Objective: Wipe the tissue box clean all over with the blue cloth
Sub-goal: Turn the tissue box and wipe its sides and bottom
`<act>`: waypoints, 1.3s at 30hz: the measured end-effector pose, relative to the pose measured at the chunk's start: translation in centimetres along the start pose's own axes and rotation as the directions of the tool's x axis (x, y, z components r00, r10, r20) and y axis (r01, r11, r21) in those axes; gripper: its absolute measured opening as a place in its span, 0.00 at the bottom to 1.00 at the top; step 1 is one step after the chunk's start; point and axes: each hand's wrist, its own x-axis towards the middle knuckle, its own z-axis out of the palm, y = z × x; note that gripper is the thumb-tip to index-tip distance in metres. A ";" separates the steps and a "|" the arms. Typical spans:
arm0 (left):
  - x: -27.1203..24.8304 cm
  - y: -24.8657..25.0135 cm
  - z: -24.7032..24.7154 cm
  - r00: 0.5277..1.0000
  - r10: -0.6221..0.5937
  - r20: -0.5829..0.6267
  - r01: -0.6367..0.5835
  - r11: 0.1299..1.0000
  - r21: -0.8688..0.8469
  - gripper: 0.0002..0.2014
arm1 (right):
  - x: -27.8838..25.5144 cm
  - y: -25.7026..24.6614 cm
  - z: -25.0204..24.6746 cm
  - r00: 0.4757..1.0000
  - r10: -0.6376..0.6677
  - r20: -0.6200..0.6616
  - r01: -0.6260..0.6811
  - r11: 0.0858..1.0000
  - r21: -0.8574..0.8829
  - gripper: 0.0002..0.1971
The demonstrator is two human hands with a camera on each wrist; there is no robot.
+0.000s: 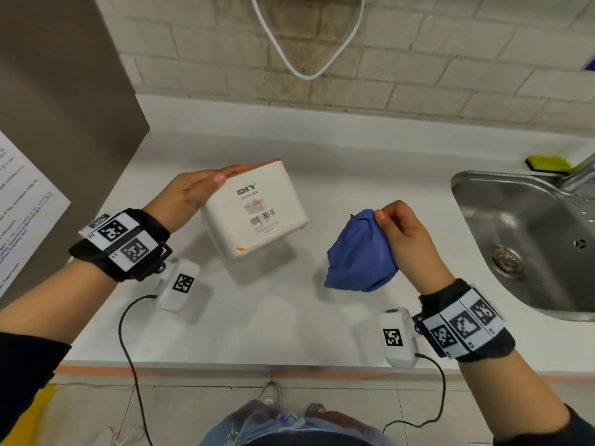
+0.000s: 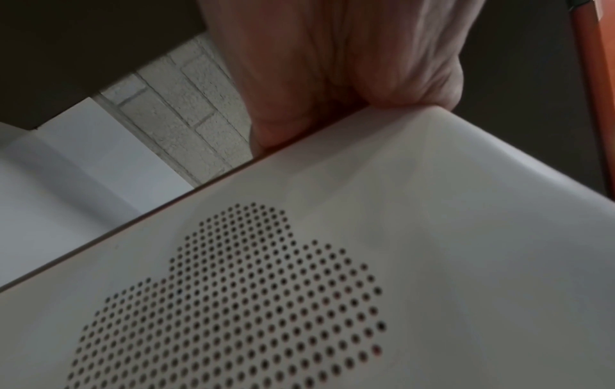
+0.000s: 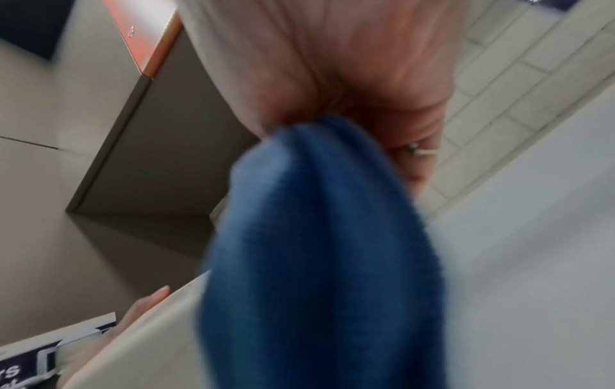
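Observation:
A white tissue box with an orange rim is held tilted above the white counter, its labelled face toward me. My left hand grips its left side, thumb on the near face and fingers along the far edge. In the left wrist view the box's perforated face fills the picture under my palm. My right hand pinches the top of a bunched blue cloth, which hangs to the right of the box, apart from it. The right wrist view shows the cloth hanging from the fingers.
A steel sink sits at the right, with a faucet and a yellow-green sponge behind it. A grey panel with a printed sheet stands at the left. A white cable loops on the brick wall.

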 end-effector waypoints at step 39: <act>0.4 -0.2 -0.3 0.999 -0.013 -0.050 0.010 0.998 -0.057 0.14 | 1.3 -5.1 11.8 0.845 -0.534 0.037 0.503 0.768 -0.397 0.22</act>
